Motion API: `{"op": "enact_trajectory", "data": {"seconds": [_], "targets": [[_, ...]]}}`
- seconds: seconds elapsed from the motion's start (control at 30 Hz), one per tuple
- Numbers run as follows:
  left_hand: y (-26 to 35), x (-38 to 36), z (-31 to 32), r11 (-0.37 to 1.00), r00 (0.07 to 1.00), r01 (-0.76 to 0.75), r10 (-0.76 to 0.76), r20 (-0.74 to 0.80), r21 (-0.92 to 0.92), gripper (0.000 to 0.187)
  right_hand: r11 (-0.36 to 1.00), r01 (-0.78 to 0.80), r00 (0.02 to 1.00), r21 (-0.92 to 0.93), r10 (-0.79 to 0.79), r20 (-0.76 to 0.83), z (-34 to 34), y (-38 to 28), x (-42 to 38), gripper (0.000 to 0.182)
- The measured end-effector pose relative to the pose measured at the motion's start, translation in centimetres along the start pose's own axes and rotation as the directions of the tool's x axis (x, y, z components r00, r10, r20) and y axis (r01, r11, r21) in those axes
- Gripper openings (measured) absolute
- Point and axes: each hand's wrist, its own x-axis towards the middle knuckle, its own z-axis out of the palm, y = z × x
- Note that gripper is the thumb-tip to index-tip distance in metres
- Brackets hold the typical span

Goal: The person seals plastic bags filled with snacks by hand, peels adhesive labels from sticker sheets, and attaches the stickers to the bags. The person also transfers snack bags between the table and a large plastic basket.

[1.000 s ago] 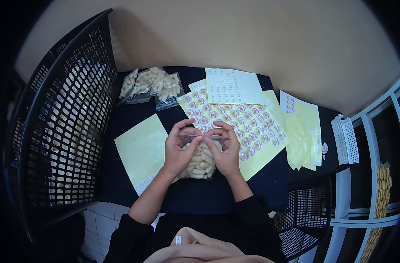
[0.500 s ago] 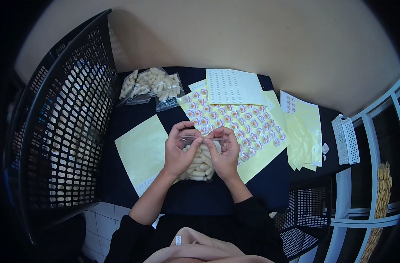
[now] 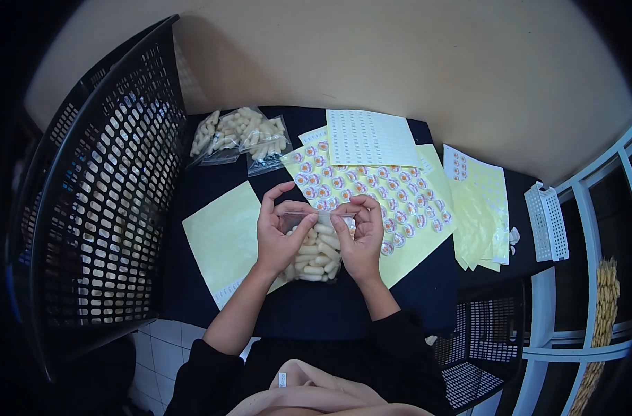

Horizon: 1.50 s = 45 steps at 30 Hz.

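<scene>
A clear plastic bag (image 3: 317,257) full of pale, finger-shaped pieces is between my hands, over the near part of the dark table. My left hand (image 3: 282,232) grips its upper left edge, thumb in front and fingers partly behind the plastic. At the upper right edge, my right hand (image 3: 359,236) pinches the bag the same way. Both thumbs lie on the front near the top, a little apart. Just beyond the hands lies a yellow sheet of round stickers (image 3: 361,187); some of it is covered by my fingers.
Several filled bags (image 3: 243,135) lie at the back left. A tall black basket (image 3: 101,187) borders the left side. A plain yellow sheet (image 3: 226,229), a white label sheet (image 3: 371,137) and a small white basket (image 3: 547,220) are also around. Another black basket (image 3: 479,347) stands low at right.
My thumbs have moved apart along the bag's top edge, the right hand shifting slightly right. The bag has risen a little.
</scene>
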Motion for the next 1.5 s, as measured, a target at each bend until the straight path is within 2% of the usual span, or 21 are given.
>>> {"op": "enact_trajectory", "data": {"seconds": [0.1,0.17,0.3,0.47,0.8,0.9,1.1,1.17,1.4,1.5], "targets": [[0.1,0.0,0.1,0.998,1.0,-0.022,0.021,0.024,0.053,0.055,0.999,-0.015,1.0,0.028,0.015,-0.013,-0.1,0.0,-0.1,0.037],[0.3,0.1,0.2,1.0,1.0,-0.013,0.013,0.005,-0.014,0.058,0.999,-0.017,1.0,0.044,0.017,-0.004,-0.1,-0.1,0.1,0.037],[-0.2,0.3,-0.4,0.999,0.999,-0.033,0.033,-0.006,-0.015,0.057,0.996,-0.05,0.999,0.078,0.051,-0.014,-0.3,-0.6,0.3,0.037],[-0.2,0.3,-0.5,0.997,0.997,-0.077,0.077,0.0,0.022,0.055,1.0,-0.007,1.0,-0.029,0.007,-0.01,-0.6,-0.4,0.2,0.032],[0.2,0.7,-1.1,0.998,0.999,-0.044,0.044,0.018,0.045,0.054,0.999,0.017,0.999,-0.028,-0.019,-0.043,-0.5,-0.1,0.3,0.032],[0.5,0.7,-1.1,1.0,1.0,-0.017,0.017,0.006,-0.01,0.053,0.999,0.043,0.998,-0.03,-0.044,-0.048,-0.6,0.0,0.4,0.033],[0.7,0.8,-1.5,0.999,1.0,-0.019,0.018,0.025,0.036,0.052,0.999,0.019,0.998,-0.048,-0.022,-0.058,-0.8,-0.1,0.4,0.032],[1.0,0.8,-1.4,1.0,0.999,-0.002,0.002,0.043,0.001,0.053,0.988,0.086,0.996,-0.131,-0.09,-0.026,-1.0,0.3,0.5,0.034],[0.8,1.0,-1.8,1.0,0.996,-0.026,0.027,0.082,-0.012,0.054,0.995,0.037,0.996,-0.089,-0.044,-0.073,-0.9,0.0,0.6,0.033],[0.9,1.0,-1.6,1.0,0.997,-0.001,0.0,0.075,0.015,0.058,0.984,0.086,0.995,-0.157,-0.094,-0.044,-1.4,0.1,0.9,0.032]]}}
